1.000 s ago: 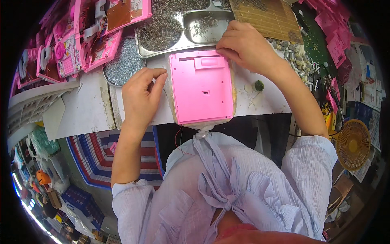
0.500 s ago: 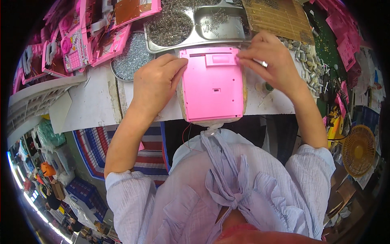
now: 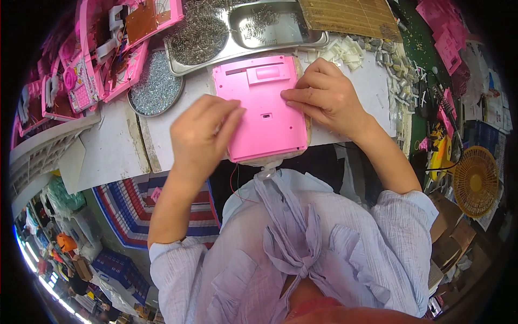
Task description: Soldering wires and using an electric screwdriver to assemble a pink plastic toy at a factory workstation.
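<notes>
A pink plastic housing [image 3: 261, 132] lies back side up on a padded support at the table's front edge. It has a raised rectangular part near its far end, a small slot in the middle and small holes. My left hand [image 3: 202, 135] is over the housing's left side, thumb and fingers pinched together near a hole. On the right side, my right hand [image 3: 332, 100] has its fingertips pinched close to the surface. Whatever either pinch holds is too small to make out. Thin red and green wires [image 3: 236, 183] hang below the housing's near end.
Beyond the housing stands a metal tray [image 3: 236, 49] with dark small parts in its compartments. A round dish of small silvery screws [image 3: 156, 86] is at its left. Pink housings with wiring [image 3: 97, 65] pile up far left. White pieces [image 3: 345, 52] and cardboard [image 3: 350, 19] lie far right.
Both hands have moved from the housing's far corners nearer to me, along its sides. Left fingers remain pinched, and so do the right. The whole view has shifted a little.
</notes>
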Demonstrator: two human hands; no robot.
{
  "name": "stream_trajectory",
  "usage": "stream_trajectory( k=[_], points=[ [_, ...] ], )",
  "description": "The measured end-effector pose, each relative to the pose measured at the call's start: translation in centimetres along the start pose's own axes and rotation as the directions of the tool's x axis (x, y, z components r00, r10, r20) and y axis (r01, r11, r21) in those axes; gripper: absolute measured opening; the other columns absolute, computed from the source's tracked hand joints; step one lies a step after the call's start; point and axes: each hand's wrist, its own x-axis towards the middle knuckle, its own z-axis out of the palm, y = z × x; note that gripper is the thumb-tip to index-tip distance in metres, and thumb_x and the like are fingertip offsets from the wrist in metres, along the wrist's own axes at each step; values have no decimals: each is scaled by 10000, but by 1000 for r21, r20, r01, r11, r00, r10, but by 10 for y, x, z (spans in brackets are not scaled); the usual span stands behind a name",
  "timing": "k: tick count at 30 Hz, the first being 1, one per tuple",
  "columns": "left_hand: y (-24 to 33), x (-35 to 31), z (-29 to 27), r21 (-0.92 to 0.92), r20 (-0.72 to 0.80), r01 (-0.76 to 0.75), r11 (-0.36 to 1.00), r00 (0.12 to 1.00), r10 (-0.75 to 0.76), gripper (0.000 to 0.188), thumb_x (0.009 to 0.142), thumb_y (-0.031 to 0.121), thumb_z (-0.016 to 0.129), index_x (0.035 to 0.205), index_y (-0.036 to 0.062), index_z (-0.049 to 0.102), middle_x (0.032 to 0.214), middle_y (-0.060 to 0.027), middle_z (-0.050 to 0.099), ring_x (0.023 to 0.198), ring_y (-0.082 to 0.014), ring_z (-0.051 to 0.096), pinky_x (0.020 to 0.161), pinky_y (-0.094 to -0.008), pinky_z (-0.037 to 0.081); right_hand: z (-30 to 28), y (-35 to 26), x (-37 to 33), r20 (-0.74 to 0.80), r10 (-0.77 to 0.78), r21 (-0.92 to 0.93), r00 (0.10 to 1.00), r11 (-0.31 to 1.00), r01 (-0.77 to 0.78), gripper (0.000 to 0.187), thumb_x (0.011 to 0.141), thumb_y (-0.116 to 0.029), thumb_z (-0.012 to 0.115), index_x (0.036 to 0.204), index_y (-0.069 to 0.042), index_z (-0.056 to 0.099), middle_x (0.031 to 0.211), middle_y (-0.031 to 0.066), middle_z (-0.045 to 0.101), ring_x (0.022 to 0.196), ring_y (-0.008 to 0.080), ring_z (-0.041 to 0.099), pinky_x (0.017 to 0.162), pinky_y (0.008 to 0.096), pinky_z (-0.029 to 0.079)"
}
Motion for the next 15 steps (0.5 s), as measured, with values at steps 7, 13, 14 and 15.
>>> stream_trajectory(
  k=[7, 13, 14, 15],
  points=[
    [24, -4, 30, 26, 160, -214, 977, 965, 207, 198, 802, 133, 805, 997, 129, 773, 927, -4, 682, 759, -189, 627, 711, -352, 440, -13, 1, -10, 12, 118, 34, 993, 992, -118, 324, 774, -52, 810, 1096, -70, 779, 833, 57, 663, 794, 239, 580, 709, 344, 480],
    [29, -4, 40, 54, 210, -270, 961, 944, 254, 232, 786, 151, 811, 1014, 143, 771, 957, 14, 670, 767, -163, 615, 757, -354, 411, -25, 0, -22, -23, 154, 8, 988, 988, -154, 339, 775, -8, 792, 1109, -68, 775, 827, 61, 660, 768, 222, 586, 683, 337, 473],
    [30, -4, 40, 58, 217, -272, 961, 943, 254, 237, 785, 150, 812, 1018, 142, 771, 961, 12, 671, 770, -163, 615, 759, -354, 410, -26, -1, -22, -29, 155, 7, 988, 988, -155, 335, 775, -8, 792, 1105, -66, 775, 825, 62, 660, 764, 222, 585, 679, 335, 471],
    [30, -3, 40, 63, 223, -273, 960, 941, 253, 242, 784, 148, 813, 1021, 142, 771, 964, 11, 671, 773, -162, 616, 761, -355, 409, -27, -1, -22, -34, 155, 7, 987, 988, -155, 331, 776, -8, 791, 1102, -64, 776, 822, 63, 659, 761, 222, 585, 674, 334, 470]
  ],
)
